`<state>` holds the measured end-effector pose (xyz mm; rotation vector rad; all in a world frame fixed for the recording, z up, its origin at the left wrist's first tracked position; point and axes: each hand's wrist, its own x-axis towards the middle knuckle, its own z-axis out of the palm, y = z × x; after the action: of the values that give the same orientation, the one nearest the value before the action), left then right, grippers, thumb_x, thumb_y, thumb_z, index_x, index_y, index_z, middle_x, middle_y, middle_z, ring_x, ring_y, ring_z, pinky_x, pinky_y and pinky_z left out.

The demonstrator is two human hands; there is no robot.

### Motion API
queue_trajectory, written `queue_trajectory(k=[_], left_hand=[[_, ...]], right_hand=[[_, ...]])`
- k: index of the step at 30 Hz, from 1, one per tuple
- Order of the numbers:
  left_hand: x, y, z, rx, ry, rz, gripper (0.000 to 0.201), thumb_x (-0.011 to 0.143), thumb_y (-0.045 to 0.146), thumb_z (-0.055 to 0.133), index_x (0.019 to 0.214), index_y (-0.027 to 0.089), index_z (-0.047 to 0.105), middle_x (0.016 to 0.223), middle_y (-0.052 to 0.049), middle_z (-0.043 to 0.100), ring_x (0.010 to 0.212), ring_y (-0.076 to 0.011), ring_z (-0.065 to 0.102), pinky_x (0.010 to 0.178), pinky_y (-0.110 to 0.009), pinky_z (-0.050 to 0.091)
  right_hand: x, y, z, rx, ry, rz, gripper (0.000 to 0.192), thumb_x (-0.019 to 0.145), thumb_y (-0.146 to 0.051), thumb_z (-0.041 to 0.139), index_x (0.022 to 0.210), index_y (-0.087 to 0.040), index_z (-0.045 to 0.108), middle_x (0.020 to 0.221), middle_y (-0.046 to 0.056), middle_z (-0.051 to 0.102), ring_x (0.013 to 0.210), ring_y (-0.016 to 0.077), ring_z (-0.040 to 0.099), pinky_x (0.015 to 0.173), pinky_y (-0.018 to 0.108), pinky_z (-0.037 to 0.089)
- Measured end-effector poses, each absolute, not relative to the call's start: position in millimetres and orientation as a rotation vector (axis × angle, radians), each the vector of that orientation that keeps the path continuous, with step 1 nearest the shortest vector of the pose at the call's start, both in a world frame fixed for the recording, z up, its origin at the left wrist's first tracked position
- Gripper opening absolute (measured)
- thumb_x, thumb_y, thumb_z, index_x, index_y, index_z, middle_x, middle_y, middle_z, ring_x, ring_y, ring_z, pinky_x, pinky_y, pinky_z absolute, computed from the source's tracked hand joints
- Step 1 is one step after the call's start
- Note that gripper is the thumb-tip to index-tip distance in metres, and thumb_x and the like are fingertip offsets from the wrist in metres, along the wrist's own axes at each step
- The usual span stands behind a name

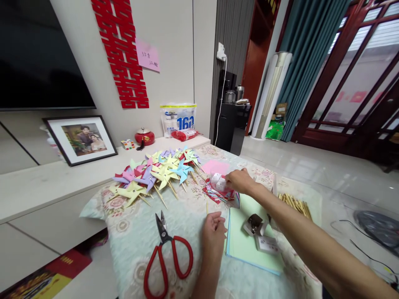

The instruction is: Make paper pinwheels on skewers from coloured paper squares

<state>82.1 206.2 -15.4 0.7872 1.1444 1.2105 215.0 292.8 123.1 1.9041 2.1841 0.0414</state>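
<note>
The right hand (240,181) was stretched forward, its fingers curled down over a small clear plastic box (218,182) and closed on its near side. The box was seen to hold small white pieces and was rested on a heap of red paper scraps (220,195). The left hand (213,232) was held nearer the body, fingers loosely bent together around a thin wooden stick (207,207), which was pinched upright at its lower end.

Taking the box as the landmark: a pink sheet (215,167) was laid just behind it, and a spread of paper pinwheels (156,174) on sticks was fanned out to its left. A stack of pale green paper (246,245) was set in front of it, with a stapler (254,224) lying on that stack. A bundle of wooden sticks (294,203) was placed to its right. Red-handled scissors (166,253) were laid well in front and to the left, on the floral cloth (131,232) covering the desk.
</note>
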Motion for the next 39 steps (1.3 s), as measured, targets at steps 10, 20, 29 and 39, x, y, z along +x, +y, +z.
queue_trajectory(k=[10, 20, 29, 39], left_hand=[[82.6, 203.7, -20.2, 0.829, 1.123, 1.237, 0.036, 0.063, 0.036, 0.072, 0.090, 0.016, 0.061, 0.077, -0.002, 0.064, 0.052, -0.0111, 0.058, 0.043, -0.020, 0.038], [79.5, 203.3, -13.5, 0.864, 1.131, 1.224, 0.033, 0.061, 0.032, 0.070, 0.088, 0.015, 0.060, 0.074, -0.002, 0.063, 0.051, -0.0107, 0.056, 0.044, -0.021, 0.040], [72.4, 195.3, -6.4, 0.979, 1.166, 1.239, 0.035, 0.062, 0.033, 0.069, 0.092, 0.015, 0.064, 0.078, -0.003, 0.067, 0.055, -0.0117, 0.058, 0.048, -0.022, 0.043], [61.1, 200.4, 20.7, 1.326, 1.231, 1.111, 0.030, 0.066, 0.033, 0.067, 0.092, 0.016, 0.069, 0.079, -0.005, 0.072, 0.058, -0.0156, 0.061, 0.055, -0.027, 0.047]], right_hand=[[227.0, 282.2, 105.4, 2.015, 2.239, 0.063, 0.022, 0.097, -0.035, 0.059, 0.102, -0.015, 0.067, 0.104, 0.007, 0.069, 0.101, 0.0234, 0.064, 0.094, 0.046, 0.047], [238.2, 217.1, 116.1, 2.137, 2.615, 0.134, 0.029, 0.098, -0.020, 0.051, 0.126, -0.018, 0.059, 0.122, 0.012, 0.065, 0.115, 0.0241, 0.056, 0.092, 0.033, 0.042], [199.2, 104.9, 39.4, 1.891, 3.370, -0.236, 0.018, 0.098, -0.020, 0.045, 0.089, -0.020, 0.060, 0.079, 0.006, 0.067, 0.072, 0.0177, 0.062, 0.065, 0.027, 0.047], [176.6, 103.1, -21.9, 1.037, 3.351, -0.010, 0.027, 0.096, -0.032, 0.056, 0.072, -0.022, 0.052, 0.063, -0.005, 0.060, 0.049, 0.0104, 0.050, 0.043, 0.027, 0.029]])
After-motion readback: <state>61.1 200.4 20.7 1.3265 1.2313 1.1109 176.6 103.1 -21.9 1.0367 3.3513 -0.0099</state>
